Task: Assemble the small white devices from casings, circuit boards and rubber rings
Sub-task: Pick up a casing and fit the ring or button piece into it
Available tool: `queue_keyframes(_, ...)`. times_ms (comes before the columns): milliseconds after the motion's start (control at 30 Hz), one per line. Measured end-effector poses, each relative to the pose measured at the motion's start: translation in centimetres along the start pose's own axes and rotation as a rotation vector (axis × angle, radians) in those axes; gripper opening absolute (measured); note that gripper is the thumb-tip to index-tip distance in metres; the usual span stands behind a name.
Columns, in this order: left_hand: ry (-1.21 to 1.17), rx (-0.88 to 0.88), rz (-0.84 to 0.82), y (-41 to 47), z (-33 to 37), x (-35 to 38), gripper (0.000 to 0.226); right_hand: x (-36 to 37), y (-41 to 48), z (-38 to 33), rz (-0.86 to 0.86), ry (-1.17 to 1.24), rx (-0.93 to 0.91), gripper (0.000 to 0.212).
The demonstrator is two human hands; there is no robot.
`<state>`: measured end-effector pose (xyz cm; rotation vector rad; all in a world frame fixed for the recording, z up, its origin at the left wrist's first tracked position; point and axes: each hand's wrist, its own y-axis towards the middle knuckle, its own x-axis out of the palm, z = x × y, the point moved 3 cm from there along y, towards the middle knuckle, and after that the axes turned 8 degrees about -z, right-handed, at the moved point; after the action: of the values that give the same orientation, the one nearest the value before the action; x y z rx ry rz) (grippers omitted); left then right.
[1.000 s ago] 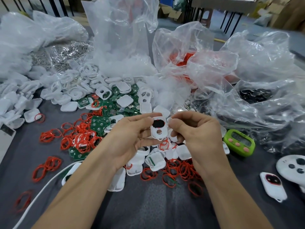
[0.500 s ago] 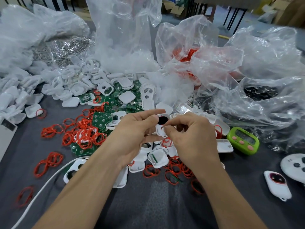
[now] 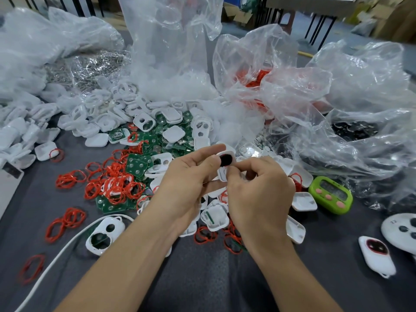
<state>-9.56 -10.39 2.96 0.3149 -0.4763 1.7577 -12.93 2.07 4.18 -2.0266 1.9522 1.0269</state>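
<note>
White casing (image 3: 222, 174) sits gripped in the left hand (image 3: 186, 176), fingers curled, while right hand (image 3: 261, 190) fingers pinch its lower end.

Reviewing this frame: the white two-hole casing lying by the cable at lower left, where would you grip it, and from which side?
Probably pinch the two-hole casing across its long side edges, coming from above. It lies flat, openings up, so only the rim offers purchase; the cable crowds its left edge.
</note>
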Motion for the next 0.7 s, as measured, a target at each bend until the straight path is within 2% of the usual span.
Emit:
queue_keyframes(167,-0.053,0.05,0.021,0.0,-0.2,0.6,0.025,0.0,0.4,0.4,-0.022,0.039,0.077,0.023)
queue_keyframes(367,-0.128,0.034,0.029,0.2,-0.4,0.5,0.021,-0.4,0.5,0.8,-0.017,0.178,0.184,0.017)
queue_keyframes(500,-0.234,0.021,0.003,0.1,-0.4,0.8,0.024,-0.4,0.4,0.7,0.017,0.193,0.196,0.017)
queue_keyframes(700,-0.271,0.055,-0.031,-0.2,0.0,1.3,0.031,-0.5,0.2,0.3,0.046,0.187,0.191,0.026)
